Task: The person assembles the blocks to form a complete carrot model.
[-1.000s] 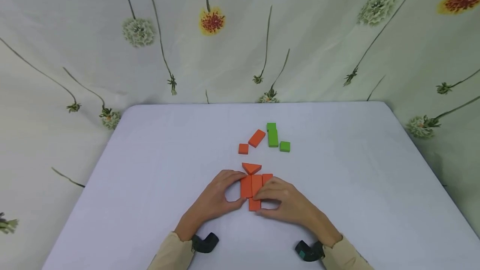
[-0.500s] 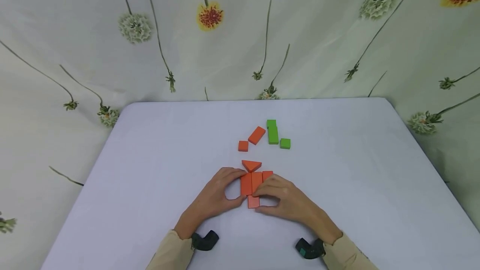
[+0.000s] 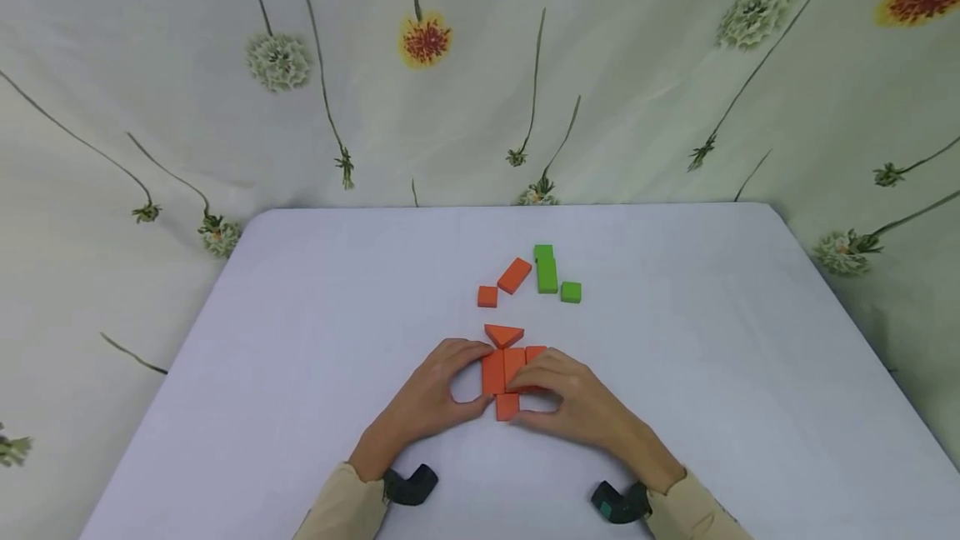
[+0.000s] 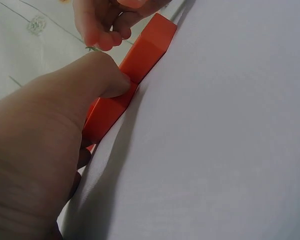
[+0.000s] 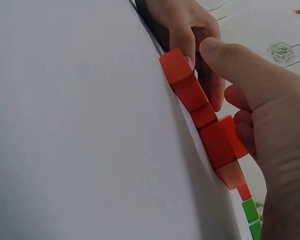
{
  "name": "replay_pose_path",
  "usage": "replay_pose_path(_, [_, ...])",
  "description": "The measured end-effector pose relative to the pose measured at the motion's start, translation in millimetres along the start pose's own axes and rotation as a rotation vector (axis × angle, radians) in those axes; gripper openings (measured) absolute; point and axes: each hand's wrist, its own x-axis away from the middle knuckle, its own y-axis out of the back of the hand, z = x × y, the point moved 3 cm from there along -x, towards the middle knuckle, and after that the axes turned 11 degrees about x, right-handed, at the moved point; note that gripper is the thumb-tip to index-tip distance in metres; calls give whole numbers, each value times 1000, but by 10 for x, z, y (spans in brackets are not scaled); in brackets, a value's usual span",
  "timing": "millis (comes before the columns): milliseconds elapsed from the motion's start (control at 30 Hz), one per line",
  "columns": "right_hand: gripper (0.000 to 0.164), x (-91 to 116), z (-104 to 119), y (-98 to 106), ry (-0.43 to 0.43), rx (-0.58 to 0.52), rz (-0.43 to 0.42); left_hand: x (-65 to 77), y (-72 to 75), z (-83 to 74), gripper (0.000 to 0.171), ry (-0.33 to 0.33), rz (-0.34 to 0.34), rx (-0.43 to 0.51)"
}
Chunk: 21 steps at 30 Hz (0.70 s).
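In the head view, my left hand [image 3: 441, 386] holds an orange rectangular block [image 3: 492, 375] at its left side, thumb at the near end and fingers at the far end. A second rectangular block [image 3: 513, 363] lies alongside, and another orange block [image 3: 536, 352] is partly hidden by my right hand [image 3: 566, 398]. That hand hovers close over the group with loosely bent fingers, its thumb beside a small orange block [image 3: 507, 407] at the near end. An orange triangular block [image 3: 503, 335] points toward me at the far end. The left wrist view shows my left thumb [image 4: 107, 75] against the orange side.
Farther back on the white table [image 3: 337, 290] lie a small orange block [image 3: 487, 297] and a tilted orange rectangular block [image 3: 514, 275]. Beside them are a green rectangular block [image 3: 547, 275], a green block behind it [image 3: 543, 252], and a green cube [image 3: 571, 292]. A flowered cloth [image 3: 637, 90] hangs behind.
The small near orange block has shifted slightly left under the rectangular blocks. My right thumb has lifted a little away from it; my left hand has stayed in place.
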Motion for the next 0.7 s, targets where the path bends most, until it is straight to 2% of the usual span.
replay_pose_path(233, [32,-66,-2,65,-44,25,-43,13,1,-4,60,-13,0,3])
replay_pose_path(433, [36,-200,-54,138,-122,60,-52,16,6,-4,60,-25,-9,3])
replay_pose_path(700, [30,-417,-234,199,-238,56,-57,10,-1,3,59,27,18,-3])
